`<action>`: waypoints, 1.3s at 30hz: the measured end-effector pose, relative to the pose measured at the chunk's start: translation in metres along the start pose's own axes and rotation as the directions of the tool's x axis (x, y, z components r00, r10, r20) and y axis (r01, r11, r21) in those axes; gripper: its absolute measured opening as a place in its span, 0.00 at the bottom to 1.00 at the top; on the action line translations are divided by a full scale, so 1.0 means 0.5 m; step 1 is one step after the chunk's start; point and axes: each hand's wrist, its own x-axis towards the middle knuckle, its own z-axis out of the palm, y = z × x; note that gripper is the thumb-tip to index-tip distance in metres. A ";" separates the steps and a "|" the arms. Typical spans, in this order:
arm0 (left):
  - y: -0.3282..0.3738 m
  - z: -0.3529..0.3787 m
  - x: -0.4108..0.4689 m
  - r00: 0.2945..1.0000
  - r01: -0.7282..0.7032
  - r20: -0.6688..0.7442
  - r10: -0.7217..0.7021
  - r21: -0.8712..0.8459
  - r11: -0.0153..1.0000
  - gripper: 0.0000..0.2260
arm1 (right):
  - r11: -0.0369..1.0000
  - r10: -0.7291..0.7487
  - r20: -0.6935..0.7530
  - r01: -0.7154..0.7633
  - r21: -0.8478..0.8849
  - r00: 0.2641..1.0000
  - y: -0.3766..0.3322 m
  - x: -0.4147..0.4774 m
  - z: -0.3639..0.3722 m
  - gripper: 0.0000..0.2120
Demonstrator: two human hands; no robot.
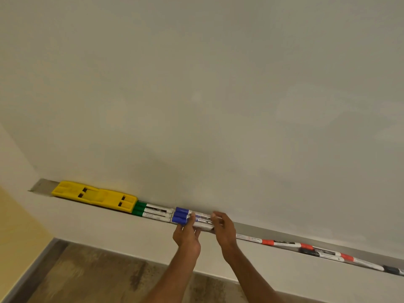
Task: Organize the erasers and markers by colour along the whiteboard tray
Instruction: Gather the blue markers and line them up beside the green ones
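Observation:
A metal whiteboard tray (258,229) runs from upper left to lower right. Two yellow erasers (94,196) lie end to end at its left end. Beside them lie green-capped markers (150,212), then a bundle of blue-capped markers (182,216). My left hand (188,234) grips the blue markers just behind their caps. My right hand (223,229) holds the same bundle at its tail end. Further right in the tray lie red-capped markers (284,243) and black-capped markers (310,252), mixed together.
The whiteboard (218,95) fills the upper view. A white wall strip (109,232) runs below the tray, with brown flooring (87,278) beneath. A yellow wall (19,232) stands at the left.

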 end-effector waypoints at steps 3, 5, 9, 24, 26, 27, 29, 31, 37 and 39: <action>0.011 -0.004 0.010 1.000 -0.001 -0.010 0.001 -0.009 1.000 0.20 | 0.958 0.103 0.104 -0.127 0.257 0.989 0.004 -0.011 0.014 0.10; 0.014 -0.010 0.013 1.000 0.004 -0.007 -0.004 -0.007 1.000 0.20 | 0.917 0.112 0.110 -0.145 0.370 0.988 0.006 -0.012 0.021 0.10; 0.019 -0.018 0.019 1.000 0.006 -0.027 -0.006 -0.001 1.000 0.20 | 0.889 0.133 0.087 -0.157 0.430 0.987 0.012 -0.005 0.034 0.10; 0.040 -0.023 0.032 0.981 -0.063 -0.171 0.088 0.143 0.988 0.15 | 0.918 0.190 -0.043 -0.162 0.361 0.981 0.027 0.026 0.023 0.14; 0.049 -0.032 0.031 0.961 -0.086 -0.244 0.132 0.189 0.978 0.13 | 0.920 0.190 -0.064 -0.155 0.359 0.980 0.027 0.030 0.019 0.14; 0.053 -0.036 0.028 0.949 -0.093 -0.277 0.151 0.210 0.973 0.12 | 0.922 0.193 -0.073 -0.155 0.355 0.978 0.025 0.032 0.019 0.14; 0.063 -0.039 0.022 0.928 -0.113 -0.327 0.181 0.216 0.970 0.09 | 0.927 0.205 -0.085 -0.165 0.336 0.975 0.021 0.036 0.024 0.14; 0.073 -0.037 0.017 0.914 -0.122 -0.358 0.189 0.203 0.972 0.08 | 0.934 0.212 -0.092 -0.174 0.313 0.973 0.019 0.040 0.030 0.14; 0.091 -0.045 0.009 0.924 -0.121 -0.355 0.142 0.082 0.989 0.07 | 0.982 0.188 -0.150 -0.184 0.038 0.971 0.024 0.049 0.057 0.10; 0.095 -0.046 0.010 0.927 -0.125 -0.348 0.141 0.068 0.990 0.10 | 0.982 0.137 -0.161 -0.155 -0.105 0.977 0.027 0.051 0.069 0.08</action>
